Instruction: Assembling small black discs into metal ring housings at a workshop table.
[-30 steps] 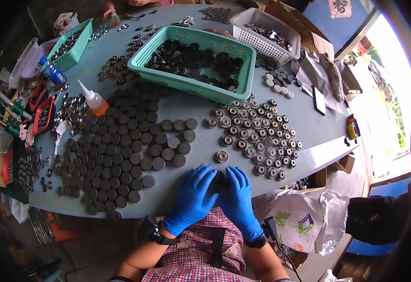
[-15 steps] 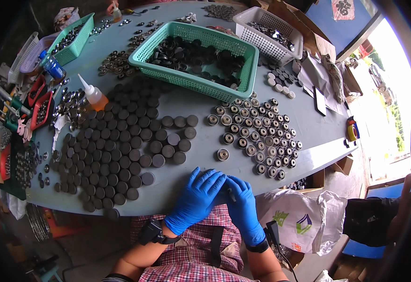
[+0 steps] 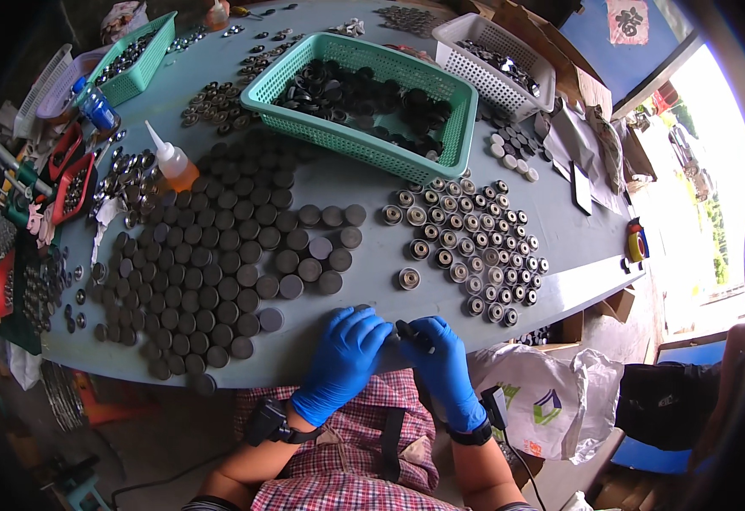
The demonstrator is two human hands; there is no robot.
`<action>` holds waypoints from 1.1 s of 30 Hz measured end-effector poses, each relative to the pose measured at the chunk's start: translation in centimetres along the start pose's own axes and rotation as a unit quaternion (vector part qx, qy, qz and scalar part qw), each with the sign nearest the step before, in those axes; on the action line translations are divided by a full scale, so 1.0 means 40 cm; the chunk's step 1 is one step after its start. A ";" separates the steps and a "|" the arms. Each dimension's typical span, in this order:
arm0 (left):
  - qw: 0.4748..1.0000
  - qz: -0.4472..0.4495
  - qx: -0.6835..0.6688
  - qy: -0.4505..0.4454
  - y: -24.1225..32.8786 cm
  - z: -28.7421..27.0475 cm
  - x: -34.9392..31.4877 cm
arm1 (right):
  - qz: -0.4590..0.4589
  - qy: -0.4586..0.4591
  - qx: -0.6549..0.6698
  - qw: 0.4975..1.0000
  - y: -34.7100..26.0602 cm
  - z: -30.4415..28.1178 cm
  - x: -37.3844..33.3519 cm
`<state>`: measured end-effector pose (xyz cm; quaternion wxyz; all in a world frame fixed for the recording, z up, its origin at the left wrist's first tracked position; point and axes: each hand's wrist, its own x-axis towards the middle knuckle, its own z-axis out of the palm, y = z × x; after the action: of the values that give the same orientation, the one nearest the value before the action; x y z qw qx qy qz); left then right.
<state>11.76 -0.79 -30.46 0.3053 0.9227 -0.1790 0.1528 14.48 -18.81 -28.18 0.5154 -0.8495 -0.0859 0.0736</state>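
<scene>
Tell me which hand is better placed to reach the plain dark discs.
Likely the left hand: it is nearer the plain dark discs, while the right hand grips a black part.

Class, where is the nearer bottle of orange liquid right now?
In the head view, the bottle stands left of centre, between the dark discs and the shiny metal pieces, left of the large green basket.

Left hand [image 3: 344, 345]: 6 o'clock, fingers curled
Right hand [image 3: 445, 364]: 5 o'clock, gripping dark piece [image 3: 406, 330]
Dark discs [image 3: 209, 296]: 9 o'clock, massed on table [image 3: 368, 255]
Metal-ringed pieces [image 3: 472, 223]: 3 o'clock
Green basket [image 3: 347, 152]: 12 o'clock, dark parts inside
White basket [image 3: 492, 88]: 1 o'clock
Bottle [image 3: 172, 166]: 10 o'clock, orange liquid
</scene>
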 end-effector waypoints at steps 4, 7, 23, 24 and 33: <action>0.999 0.032 0.016 -0.022 0.011 -0.021 0.018 | -0.010 -0.004 -0.055 0.998 -0.006 0.018 0.003; 0.999 0.019 0.009 -0.030 0.010 -0.020 0.004 | -0.030 0.045 -0.039 0.998 0.001 0.008 0.007; 0.991 0.091 0.050 -0.087 -0.008 -0.031 -0.058 | -0.067 0.052 -0.166 0.983 -0.043 -0.011 0.136; 0.991 0.090 0.049 -0.085 -0.010 -0.034 -0.055 | -0.074 0.072 -0.173 0.979 -0.031 -0.004 0.160; 0.993 0.086 0.037 -0.078 -0.018 -0.032 -0.055 | -0.152 -0.052 -0.332 0.930 -0.052 -0.006 0.230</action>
<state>9.90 1.04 -30.70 0.2417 0.9236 -0.2753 0.1131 23.34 -16.03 -26.57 0.2041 -0.9437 -0.2604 0.0054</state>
